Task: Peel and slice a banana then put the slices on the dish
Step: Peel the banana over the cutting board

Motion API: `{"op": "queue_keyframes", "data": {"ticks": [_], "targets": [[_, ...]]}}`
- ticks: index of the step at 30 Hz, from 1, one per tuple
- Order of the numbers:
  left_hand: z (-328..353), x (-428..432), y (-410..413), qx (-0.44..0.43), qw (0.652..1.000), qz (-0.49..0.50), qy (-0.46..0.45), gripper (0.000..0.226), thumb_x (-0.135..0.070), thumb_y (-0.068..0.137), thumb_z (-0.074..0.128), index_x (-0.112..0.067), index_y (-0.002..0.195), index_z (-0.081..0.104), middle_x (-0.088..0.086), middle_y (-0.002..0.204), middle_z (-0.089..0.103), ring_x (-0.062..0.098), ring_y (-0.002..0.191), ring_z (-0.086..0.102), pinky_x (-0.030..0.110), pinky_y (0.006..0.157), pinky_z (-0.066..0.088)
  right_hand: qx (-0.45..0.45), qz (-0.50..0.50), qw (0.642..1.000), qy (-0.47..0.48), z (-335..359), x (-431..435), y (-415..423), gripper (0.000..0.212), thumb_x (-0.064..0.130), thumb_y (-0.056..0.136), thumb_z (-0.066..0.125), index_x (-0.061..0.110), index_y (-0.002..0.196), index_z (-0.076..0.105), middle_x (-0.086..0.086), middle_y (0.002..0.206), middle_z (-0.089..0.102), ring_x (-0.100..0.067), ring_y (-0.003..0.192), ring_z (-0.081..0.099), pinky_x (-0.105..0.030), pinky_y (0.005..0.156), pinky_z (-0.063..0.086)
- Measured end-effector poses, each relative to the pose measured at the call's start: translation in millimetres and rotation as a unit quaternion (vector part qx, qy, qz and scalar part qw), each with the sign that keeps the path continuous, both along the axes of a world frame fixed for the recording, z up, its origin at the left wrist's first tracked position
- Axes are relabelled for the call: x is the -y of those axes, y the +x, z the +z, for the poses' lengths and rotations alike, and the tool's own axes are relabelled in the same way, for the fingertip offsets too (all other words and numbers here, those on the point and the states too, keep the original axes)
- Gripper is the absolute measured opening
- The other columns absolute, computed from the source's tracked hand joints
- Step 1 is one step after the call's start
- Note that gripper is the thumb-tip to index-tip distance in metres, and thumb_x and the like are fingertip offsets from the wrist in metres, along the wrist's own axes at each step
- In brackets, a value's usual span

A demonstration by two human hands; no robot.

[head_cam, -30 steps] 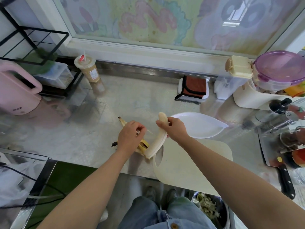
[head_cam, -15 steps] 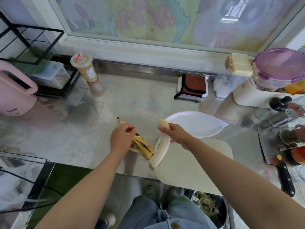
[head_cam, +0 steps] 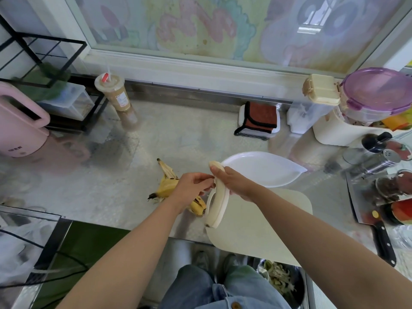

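My right hand (head_cam: 237,185) grips the peeled banana (head_cam: 217,205) near its upper end and holds it tilted over the left edge of the cream cutting board (head_cam: 263,221). My left hand (head_cam: 191,189) is beside it, its fingertips pinching at the banana's side just below my right fingers. What they pinch is too small to tell. The yellow peel (head_cam: 167,182) lies spread on the counter, partly under my left hand. Just beyond the board sits the white leaf-shaped dish (head_cam: 274,172), with nothing on it.
A black-handled cleaver (head_cam: 382,238) lies on the right by spice jars (head_cam: 383,157). At the back stand a drink cup (head_cam: 116,94), a folded cloth on a tray (head_cam: 258,119) and lidded containers (head_cam: 376,94). A pink appliance (head_cam: 20,128) is on the left. A bowl of scraps (head_cam: 283,282) sits below the counter edge.
My left hand has let go of the peel, which now lies on the counter, and moved right to the banana. My right hand lowered the banana over the board's edge.
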State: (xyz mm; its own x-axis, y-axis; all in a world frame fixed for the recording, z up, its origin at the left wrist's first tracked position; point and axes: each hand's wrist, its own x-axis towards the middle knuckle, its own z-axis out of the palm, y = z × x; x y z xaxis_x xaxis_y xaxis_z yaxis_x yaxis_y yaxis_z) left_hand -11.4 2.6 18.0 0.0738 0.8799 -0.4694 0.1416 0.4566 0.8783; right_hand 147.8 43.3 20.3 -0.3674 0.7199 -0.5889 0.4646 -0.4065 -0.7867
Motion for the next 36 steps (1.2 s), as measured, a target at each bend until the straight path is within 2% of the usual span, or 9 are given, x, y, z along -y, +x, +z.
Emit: {"op": "queue_keyframes", "data": {"ticks": [3,7,10,13,16,19,21,28,36], "targets": [[-0.8,1.4,1.2,0.006,1.0,0.004,-0.019,0.008,-0.016,0.091,0.064,-0.016,0.095,0.071,0.001,0.085,0.073,0.006,0.073,0.062,0.02,0.068,0.051,0.037,-0.022,0.999,0.013,1.2,-0.8,0.2,0.062,0.059,0.092,0.044,0.009,0.128,0.039,-0.006,0.111,0.054,-0.014,0.089,0.056,-0.025,0.068,0.046],[-2.5,0.5,-0.6,-0.015,1.0,0.01,-0.007,0.006,-0.017,0.087,0.069,-0.015,0.091,0.072,-0.001,0.078,0.069,0.008,0.073,0.06,0.021,0.068,0.051,0.079,-0.003,0.996,0.03,-3.5,-1.3,3.0,0.076,0.065,0.088,0.045,0.01,0.138,0.031,-0.008,0.123,0.05,-0.022,0.106,0.053,-0.04,0.091,0.05],[-5.3,-3.3,-8.3,-0.058,0.997,0.037,0.032,0.006,-0.02,0.086,0.07,-0.016,0.09,0.072,-0.004,0.078,0.068,0.009,0.075,0.059,0.023,0.07,0.048,0.079,-0.003,0.996,0.031,-4.5,0.1,5.7,0.068,0.064,0.088,0.046,0.01,0.13,0.039,-0.008,0.117,0.052,-0.022,0.103,0.054,-0.041,0.092,0.049],[-9.2,-6.9,-21.3,-0.138,0.985,0.085,0.066,0.006,-0.023,0.086,0.07,-0.019,0.09,0.072,-0.006,0.079,0.069,0.013,0.077,0.063,0.024,0.072,0.047,0.039,-0.003,0.999,0.016,-2.6,4.5,8.0,0.05,0.056,0.092,0.047,0.012,0.116,0.046,-0.005,0.107,0.055,-0.016,0.091,0.055,-0.033,0.082,0.051],[-15.7,-3.6,-36.6,-0.317,0.942,0.058,0.09,0.013,-0.029,0.087,0.068,-0.02,0.093,0.075,-0.006,0.084,0.069,0.016,0.083,0.062,0.025,0.069,0.044,0.03,-0.014,0.999,0.007,-2.3,7.2,9.6,0.046,0.053,0.093,0.048,0.013,0.116,0.046,-0.004,0.106,0.055,-0.014,0.089,0.055,-0.03,0.076,0.05],[-25.8,7.9,-50.8,-0.499,0.859,-0.017,0.112,0.02,-0.032,0.092,0.059,-0.023,0.1,0.075,0.002,0.097,0.065,0.02,0.095,0.05,0.03,0.07,0.042,0.038,-0.019,0.999,0.013,-1.9,8.0,8.8,0.047,0.053,0.092,0.049,0.013,0.116,0.046,-0.002,0.102,0.053,-0.012,0.087,0.054,-0.029,0.073,0.048],[-32.4,16.7,-57.4,-0.564,0.813,-0.061,0.133,0.022,-0.031,0.093,0.056,-0.022,0.098,0.075,0.002,0.096,0.062,0.022,0.093,0.047,0.032,0.072,0.043,0.039,-0.017,0.999,0.015,-2.1,8.0,7.4,0.046,0.053,0.093,0.049,0.013,0.114,0.046,-0.002,0.101,0.054,-0.013,0.087,0.054,-0.029,0.074,0.049],[-24.9,18.6,-51.2,-0.587,0.8,0.002,0.125,0.007,-0.027,0.083,0.071,-0.021,0.08,0.072,-0.002,0.081,0.061,0.018,0.081,0.046,0.029,0.063,0.038,0.038,-0.017,0.999,0.014,-1.8,9.7,6.1,0.045,0.053,0.093,0.049,0.013,0.113,0.047,-0.003,0.101,0.055,-0.014,0.086,0.054,-0.03,0.075,0.05],[-39.3,15.1,-44.9,-0.592,0.795,-0.02,0.128,0.045,-0.06,0.073,0.07,-0.024,0.095,0.057,0.0,0.097,0.054,0.02,0.093,0.045,0.031,0.073,0.038,0.035,-0.083,0.996,0.023,-2.7,9.4,19.5,0.05,0.055,0.092,0.048,0.009,0.111,0.048,-0.005,0.099,0.054,-0.016,0.082,0.053,-0.027,0.068,0.046]]}}
